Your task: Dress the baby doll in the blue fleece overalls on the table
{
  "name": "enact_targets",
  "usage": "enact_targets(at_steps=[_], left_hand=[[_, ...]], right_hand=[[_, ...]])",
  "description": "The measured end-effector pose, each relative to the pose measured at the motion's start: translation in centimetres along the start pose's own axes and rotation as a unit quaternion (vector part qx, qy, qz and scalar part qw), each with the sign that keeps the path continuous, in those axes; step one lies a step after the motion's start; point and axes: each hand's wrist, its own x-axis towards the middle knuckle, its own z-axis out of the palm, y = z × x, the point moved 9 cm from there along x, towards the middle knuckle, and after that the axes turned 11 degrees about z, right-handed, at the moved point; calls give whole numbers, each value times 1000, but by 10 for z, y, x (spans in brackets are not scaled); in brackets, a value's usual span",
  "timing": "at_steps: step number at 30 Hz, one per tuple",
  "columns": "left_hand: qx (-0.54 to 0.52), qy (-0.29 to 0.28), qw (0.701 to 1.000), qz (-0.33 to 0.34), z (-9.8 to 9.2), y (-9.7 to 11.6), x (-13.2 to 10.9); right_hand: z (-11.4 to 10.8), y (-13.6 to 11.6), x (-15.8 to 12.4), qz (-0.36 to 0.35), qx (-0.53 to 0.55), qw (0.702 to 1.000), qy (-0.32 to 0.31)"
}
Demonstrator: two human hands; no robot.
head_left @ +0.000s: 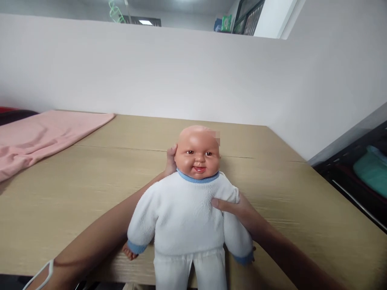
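A baby doll [189, 217] in a white fleece top with blue collar and cuffs and white trousers faces me, its head toward the wall. Behind the left side of its head is my left hand [171, 159], mostly hidden, with the thumb showing beside the ear. My right hand [231, 207] grips the doll's upper body under its arm on the right, thumb lying across the chest and the other fingers out of sight behind it. The lower legs run out of the bottom of the view.
Under the doll is a wooden table [302, 217]. A pink cloth [54, 135] spreads over its far left part. Behind rises a white wall [181, 72] with an opening above. On the right a dark rack holds a teal item [371, 171].
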Motion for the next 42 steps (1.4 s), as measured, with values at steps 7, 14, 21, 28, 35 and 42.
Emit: enact_targets(at_steps=[7,14,21,28,35,42], left_hand=[[6,-92,996,-12,1,-21,42],[-60,-3,998,13,-41,-21,90],[-38,24,999,-3,-73,-18,123],[-14,7,998,-53,-97,-16,150],[24,24,997,-69,-106,-11,150],[39,-15,992,-121,-104,-17,146]], right_hand=[[-16,-3,51,18,47,999,0],[-51,16,72,92,101,989,52],[-67,27,73,86,110,987,81],[-73,6,70,-72,-3,987,145],[-78,-2,63,-116,-153,955,225],[-80,-1,65,-111,-186,949,229]])
